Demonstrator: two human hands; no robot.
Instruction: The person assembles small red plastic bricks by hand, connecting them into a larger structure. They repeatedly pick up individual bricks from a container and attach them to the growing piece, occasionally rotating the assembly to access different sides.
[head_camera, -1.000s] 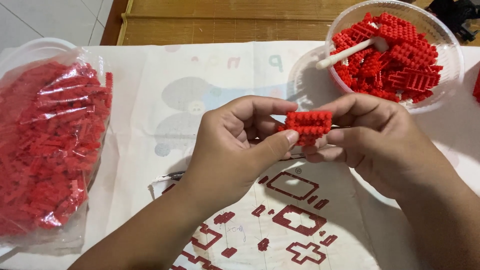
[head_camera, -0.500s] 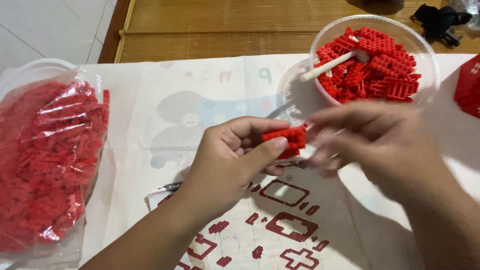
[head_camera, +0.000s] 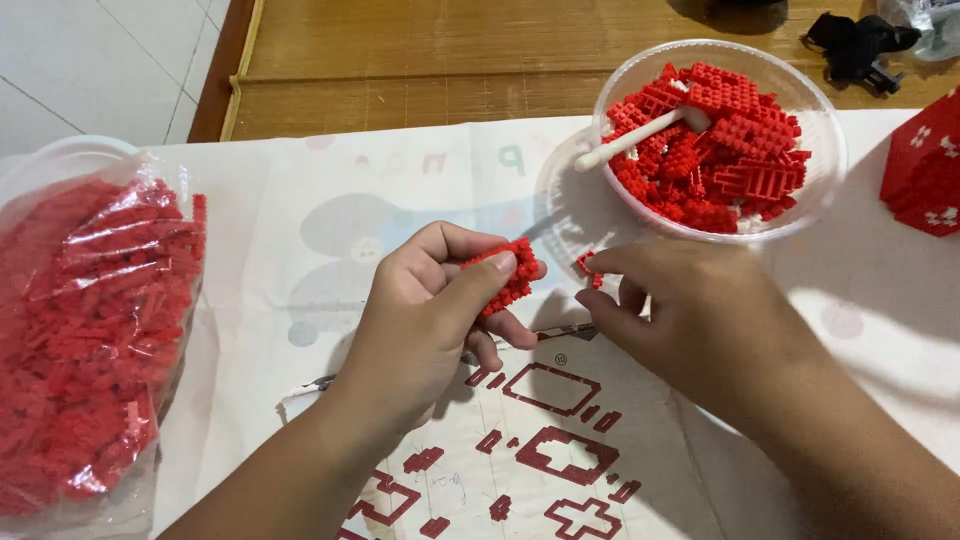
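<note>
While the left hand (head_camera: 430, 310) curls in over the paper, its thumb and fingertips close around a small red assembly of tiny building bricks (head_camera: 512, 272), gripping it by its sides so that the studded block sticks out just past the thumb tip. The other fingers of that hand fold underneath, knuckles toward the camera.

Just across from it, the right hand (head_camera: 700, 320) pinches a few tiny red bricks (head_camera: 588, 268) between thumb and forefinger; the pinch is nearly shut, with only the little pieces filling it, and the remaining fingers bend loosely below. The two holds sit near each other but apart, a narrow strip of table showing between the block and the loose pieces.

Beyond the right fingertips stands a clear plastic bowl (head_camera: 822, 190) heaped with red brick sections, a white stick-like tool (head_camera: 640, 138) leaning out over its left rim. Below both hands lies a printed instruction sheet (head_camera: 620, 470) with red outlines of brick shapes. Well off past the left wrist, a clear plastic bag of red bricks (head_camera: 85, 340) fills another container. Far beyond the right knuckles, at the frame's edge, part of a finished red brick model (head_camera: 925, 180) with white marks shows. A pale table cover (head_camera: 300, 230) lies under everything.
</note>
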